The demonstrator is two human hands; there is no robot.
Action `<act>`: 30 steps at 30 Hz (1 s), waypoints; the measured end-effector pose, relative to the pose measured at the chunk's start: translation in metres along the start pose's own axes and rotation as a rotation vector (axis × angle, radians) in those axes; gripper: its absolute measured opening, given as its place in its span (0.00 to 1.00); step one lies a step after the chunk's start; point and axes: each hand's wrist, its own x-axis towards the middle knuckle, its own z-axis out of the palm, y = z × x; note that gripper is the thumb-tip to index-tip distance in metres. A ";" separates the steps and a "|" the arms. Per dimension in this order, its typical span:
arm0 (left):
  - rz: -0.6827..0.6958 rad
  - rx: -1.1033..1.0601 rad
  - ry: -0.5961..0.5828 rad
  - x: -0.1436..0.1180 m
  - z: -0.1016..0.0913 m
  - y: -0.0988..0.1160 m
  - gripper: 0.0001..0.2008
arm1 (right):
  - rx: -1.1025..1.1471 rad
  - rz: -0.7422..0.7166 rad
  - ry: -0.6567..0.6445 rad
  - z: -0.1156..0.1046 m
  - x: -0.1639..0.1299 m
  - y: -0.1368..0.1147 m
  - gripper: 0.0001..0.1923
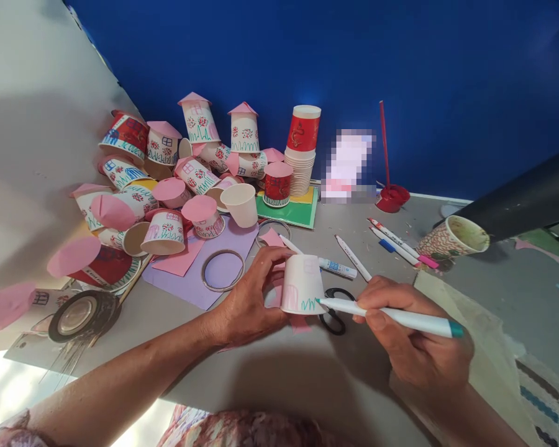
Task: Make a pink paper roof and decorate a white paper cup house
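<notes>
Steadying an inverted white paper cup [302, 282], just toward six o'clock from view centre, the left hand [255, 299] clasps its nine-o'clock side; the right hand [417, 338] pinches a green felt-tip marker [414, 320], tip at four o'clock. A slackened left grasp could turn the cup, skewing the green strokes [309, 305].

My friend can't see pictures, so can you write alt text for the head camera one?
A person's left hand steadies an upside-down white paper cup while the right hand draws green zigzag strokes near its rim with a marker. Beyond, decorated cups, many with pink paper tops, crowd the table before a blue wall.
</notes>
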 end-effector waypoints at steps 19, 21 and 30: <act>0.080 0.153 0.022 0.000 0.001 -0.002 0.41 | 0.036 0.018 -0.018 0.002 -0.004 -0.001 0.08; 0.085 0.173 0.012 -0.001 0.000 -0.002 0.42 | 0.026 0.008 -0.037 0.003 -0.004 -0.001 0.08; 0.053 0.243 0.006 -0.001 0.000 0.005 0.42 | -0.073 0.039 -0.098 0.004 0.001 -0.004 0.05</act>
